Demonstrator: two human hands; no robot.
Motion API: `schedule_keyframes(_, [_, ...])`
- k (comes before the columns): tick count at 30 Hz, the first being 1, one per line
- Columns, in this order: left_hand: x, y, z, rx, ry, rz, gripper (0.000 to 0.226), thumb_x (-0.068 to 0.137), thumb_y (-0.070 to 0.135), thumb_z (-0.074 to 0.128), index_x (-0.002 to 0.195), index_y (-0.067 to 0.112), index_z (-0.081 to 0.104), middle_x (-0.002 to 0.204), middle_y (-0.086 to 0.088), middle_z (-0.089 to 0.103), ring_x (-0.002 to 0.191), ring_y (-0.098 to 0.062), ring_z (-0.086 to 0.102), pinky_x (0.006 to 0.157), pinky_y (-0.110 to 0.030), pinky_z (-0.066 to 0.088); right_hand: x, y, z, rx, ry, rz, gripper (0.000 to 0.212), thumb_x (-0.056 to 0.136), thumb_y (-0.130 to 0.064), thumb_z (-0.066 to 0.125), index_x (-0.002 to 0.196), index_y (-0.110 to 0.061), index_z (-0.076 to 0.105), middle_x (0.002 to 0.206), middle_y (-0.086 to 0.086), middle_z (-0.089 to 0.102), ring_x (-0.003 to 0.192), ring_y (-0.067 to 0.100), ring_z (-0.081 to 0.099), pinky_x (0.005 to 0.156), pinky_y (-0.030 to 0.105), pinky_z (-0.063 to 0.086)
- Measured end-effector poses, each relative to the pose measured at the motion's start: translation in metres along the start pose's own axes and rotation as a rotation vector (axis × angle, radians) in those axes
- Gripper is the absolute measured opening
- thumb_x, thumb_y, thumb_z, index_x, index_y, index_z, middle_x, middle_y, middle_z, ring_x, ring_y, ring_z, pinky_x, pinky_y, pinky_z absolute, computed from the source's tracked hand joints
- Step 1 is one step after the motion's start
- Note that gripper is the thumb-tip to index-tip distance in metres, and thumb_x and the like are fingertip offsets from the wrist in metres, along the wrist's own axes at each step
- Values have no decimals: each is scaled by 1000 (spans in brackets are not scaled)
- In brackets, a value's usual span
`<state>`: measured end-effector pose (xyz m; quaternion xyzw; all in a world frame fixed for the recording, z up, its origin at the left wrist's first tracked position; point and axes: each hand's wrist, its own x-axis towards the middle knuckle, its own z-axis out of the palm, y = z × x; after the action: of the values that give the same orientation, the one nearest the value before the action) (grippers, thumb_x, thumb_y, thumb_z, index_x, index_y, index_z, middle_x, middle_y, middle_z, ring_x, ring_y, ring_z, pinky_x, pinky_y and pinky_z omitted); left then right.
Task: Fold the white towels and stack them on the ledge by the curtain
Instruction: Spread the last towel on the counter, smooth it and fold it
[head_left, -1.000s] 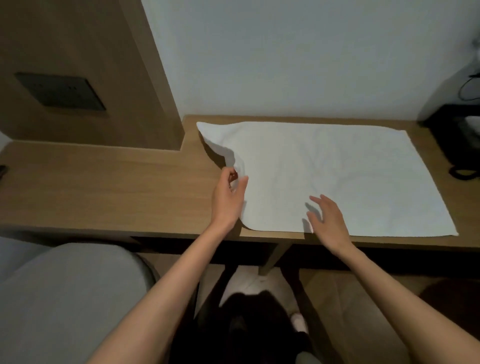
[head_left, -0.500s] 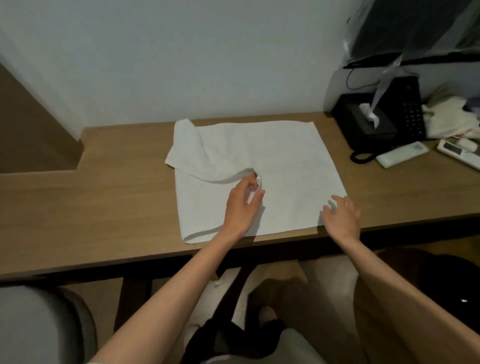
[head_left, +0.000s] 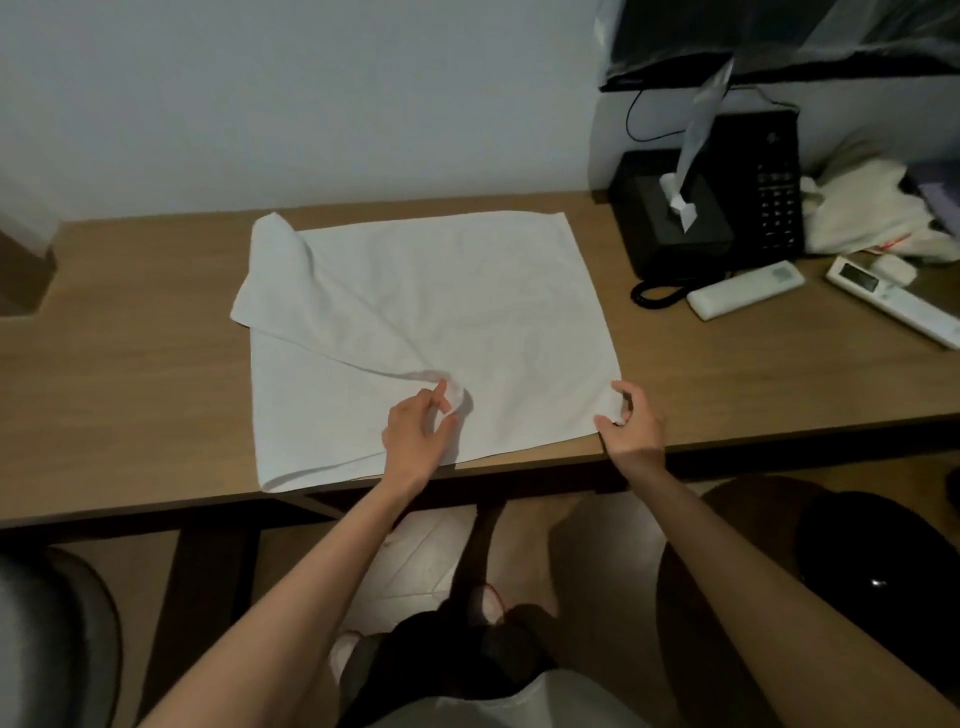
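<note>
- Towel (head_left: 415, 301) lies on the desk (head_left: 130, 364), its left part drawn slantwise over the rest.
- Left hand (head_left: 415, 436) pinches the folded-over corner between thumb and fingers; right hand (head_left: 634, 423) curls round the near right corner.
- Risk: the flap sits skewed, so the corners may not meet and the fold may come out crooked.
- A hard tug could drag the towel off the front edge.

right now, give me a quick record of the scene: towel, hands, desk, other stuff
surface: wooden desk against a wall
cloth: white towel on the desk, left part pulled over diagonally
left hand: pinches the pulled-over corner
right hand: grips the near right corner at the desk edge
on the right: black phone, tissue box, white remote, second remote
</note>
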<state>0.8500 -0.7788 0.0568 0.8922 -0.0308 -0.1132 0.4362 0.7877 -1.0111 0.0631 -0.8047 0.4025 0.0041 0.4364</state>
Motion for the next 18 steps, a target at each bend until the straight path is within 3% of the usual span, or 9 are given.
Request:
schedule_keyframes(3, [3,-5,3,86,-7,-5,10,91,31,60,92,20,58,114,-5,63,117,-27,49,91,-38,37,7,3,-7,-68,-75,-50,47,86,-7,66,129,-18,51,113,18,52,106,32,51,94,41,48])
schedule_keyframes(5, [2,-9,4,147,-7,18,16,93,30,58,102,17,61,121,-5,60,122,-26,44,90,-35,30,9,6,-10,-129,-123,-125,45,86,-10,66,128,-17,52,104,12,49,97,26,49,88,35,46])
schedule_keyframes(8, [-2,-10,3,197,-17,43,21,95,28,54,112,17,60,125,-6,57,126,-25,38,87,-32,24,11,9,-18,-249,-235,-285,47,85,-8,63,130,-18,52,103,4,41,96,18,43,83,25,38])
schedule_keyframes(12, [-2,-9,1,277,-65,69,26,97,29,48,119,17,55,126,-5,56,129,-25,35,91,-35,27,16,16,-27,-368,-275,-420,52,85,-5,59,135,-13,51,103,3,46,96,18,49,84,22,39])
schedule_keyframes(15, [-1,-3,-1,296,-85,44,29,98,28,45,123,15,53,126,-7,56,127,-27,38,91,-36,31,15,21,-24,-379,-202,-489,44,90,-2,53,133,-9,54,103,3,49,94,16,49,83,22,39])
schedule_keyframes(18, [-2,5,-10,112,-77,-28,26,99,29,45,113,8,51,110,-9,59,106,-30,53,80,-35,38,13,22,-22,-397,-178,-551,37,92,0,49,127,-4,59,105,6,52,98,19,50,87,24,41])
